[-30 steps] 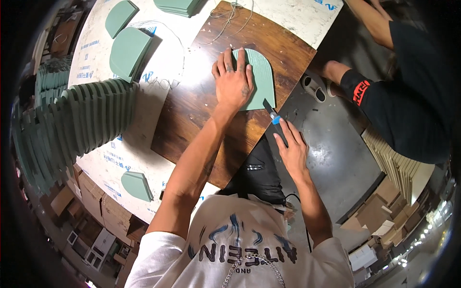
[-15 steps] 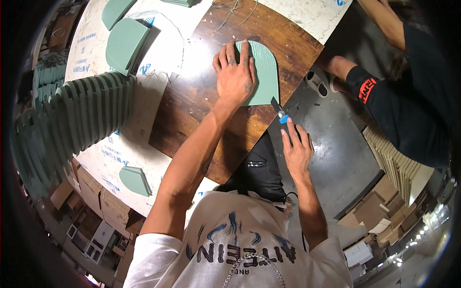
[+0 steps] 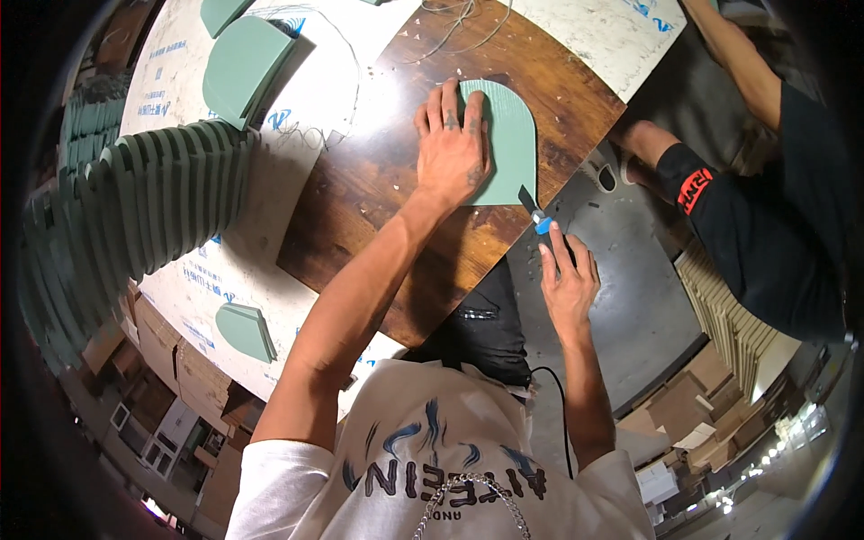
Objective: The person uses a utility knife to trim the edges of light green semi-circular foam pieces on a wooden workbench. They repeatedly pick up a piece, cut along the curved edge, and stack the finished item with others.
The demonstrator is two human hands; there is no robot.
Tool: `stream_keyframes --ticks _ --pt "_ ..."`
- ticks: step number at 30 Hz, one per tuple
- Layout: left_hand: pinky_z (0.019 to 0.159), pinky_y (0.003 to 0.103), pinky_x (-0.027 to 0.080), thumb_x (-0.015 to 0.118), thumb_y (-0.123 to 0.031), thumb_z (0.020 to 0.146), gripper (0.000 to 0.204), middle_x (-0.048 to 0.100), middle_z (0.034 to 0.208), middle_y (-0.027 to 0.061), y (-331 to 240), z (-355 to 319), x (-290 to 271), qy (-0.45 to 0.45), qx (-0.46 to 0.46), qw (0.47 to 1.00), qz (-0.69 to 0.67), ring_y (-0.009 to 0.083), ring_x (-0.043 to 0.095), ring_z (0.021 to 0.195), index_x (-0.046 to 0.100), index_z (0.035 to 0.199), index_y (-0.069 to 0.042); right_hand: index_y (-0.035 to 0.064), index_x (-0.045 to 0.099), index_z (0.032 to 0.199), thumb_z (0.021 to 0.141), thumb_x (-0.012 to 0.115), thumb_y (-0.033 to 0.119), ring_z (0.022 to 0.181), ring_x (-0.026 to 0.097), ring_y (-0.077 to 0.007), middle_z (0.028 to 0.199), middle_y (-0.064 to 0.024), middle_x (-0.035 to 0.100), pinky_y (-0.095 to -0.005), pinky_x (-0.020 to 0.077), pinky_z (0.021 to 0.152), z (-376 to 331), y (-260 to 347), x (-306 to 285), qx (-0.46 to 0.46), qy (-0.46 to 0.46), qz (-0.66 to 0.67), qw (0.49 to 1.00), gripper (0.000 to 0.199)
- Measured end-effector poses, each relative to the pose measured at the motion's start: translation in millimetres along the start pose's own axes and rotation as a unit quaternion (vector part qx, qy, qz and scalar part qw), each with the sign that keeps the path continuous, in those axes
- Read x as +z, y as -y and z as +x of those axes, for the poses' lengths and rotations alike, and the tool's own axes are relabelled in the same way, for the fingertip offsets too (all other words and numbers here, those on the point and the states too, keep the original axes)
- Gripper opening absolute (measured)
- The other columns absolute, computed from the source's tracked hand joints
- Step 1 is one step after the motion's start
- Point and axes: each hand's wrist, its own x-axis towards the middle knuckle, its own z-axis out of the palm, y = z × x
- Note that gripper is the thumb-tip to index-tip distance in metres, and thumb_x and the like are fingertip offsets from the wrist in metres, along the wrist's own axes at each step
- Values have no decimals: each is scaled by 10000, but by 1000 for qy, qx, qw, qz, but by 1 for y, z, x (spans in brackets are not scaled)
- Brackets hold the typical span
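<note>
A pale green panel (image 3: 513,135) with a rounded far end lies on a brown wood-grain board (image 3: 360,243). My left hand (image 3: 453,153) rests flat over the panel's left side, fingers stretched toward its far edge. In my right hand (image 3: 571,286) is a utility knife (image 3: 542,223) with a blue collar and a dark blade. The blade tip is at the panel's near right corner; whether it cuts into the panel I cannot tell. My palm hides most of the knife's handle.
On the left stands a long row of green panels (image 3: 171,193). Small stacks of panels (image 3: 247,67) (image 3: 245,331) sit on the white table (image 3: 193,292). Loose string (image 3: 450,27) crosses the board's far end. Another person's leg (image 3: 720,193) is at the right, near stacked boards (image 3: 724,310).
The view has shifted slightly, carrying the panel and both hands a little rightward in the picture. My left hand stays on the panel and the knife tip remains at its near right corner.
</note>
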Motion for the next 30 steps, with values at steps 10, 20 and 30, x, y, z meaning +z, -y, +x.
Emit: stream_keyframes --ticks 10,20,30 --pt "1086 599 283 572 -140 938 527 333 1452 301 3 -2 -1 5 2 1000 -13 489 350 1329 389 1422 -43 176 696 1284 917 727 214 860 614 -293 1104 -92 586 -408 529 752 63 -4 12 17 17 55 998 371" --pt "1132 590 245 568 -242 979 610 384 1485 253 -2 1 -3 7 0 998 -56 434 377 1357 351 1468 52 181 693 1288 890 737 183 958 558 -311 1037 -108 567 -428 502 808 73 -15 1 -31 13 68 997 400" --pt "1121 574 245 507 -274 1013 578 421 1389 294 -36 -3 16 -76 -186 980 9 439 369 1306 376 1428 107 173 698 1266 888 750 179 937 558 -310 1080 -105 565 -435 508 766 79 -18 9 -27 -19 40 999 382"
